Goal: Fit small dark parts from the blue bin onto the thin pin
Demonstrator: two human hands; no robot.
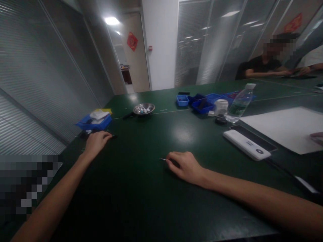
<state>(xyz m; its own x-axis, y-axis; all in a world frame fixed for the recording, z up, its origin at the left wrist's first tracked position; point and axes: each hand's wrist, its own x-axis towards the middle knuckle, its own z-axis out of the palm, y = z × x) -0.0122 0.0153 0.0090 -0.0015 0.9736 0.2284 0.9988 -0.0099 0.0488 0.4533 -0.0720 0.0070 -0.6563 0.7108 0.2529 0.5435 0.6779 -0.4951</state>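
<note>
My left hand rests on the dark green table at the left, fingers curled over a small dark object I cannot make out, just in front of a blue tray holding white and yellow items. My right hand lies in the middle of the table with fingers closed in a pinch on a thin pointed tool whose tip sticks out to the left.
A metal bowl stands beyond my hands. Several blue bins, a white jar and a plastic bottle sit at the back right. A white power bank beside a phone and a white sheet lie right. Other people sit far right.
</note>
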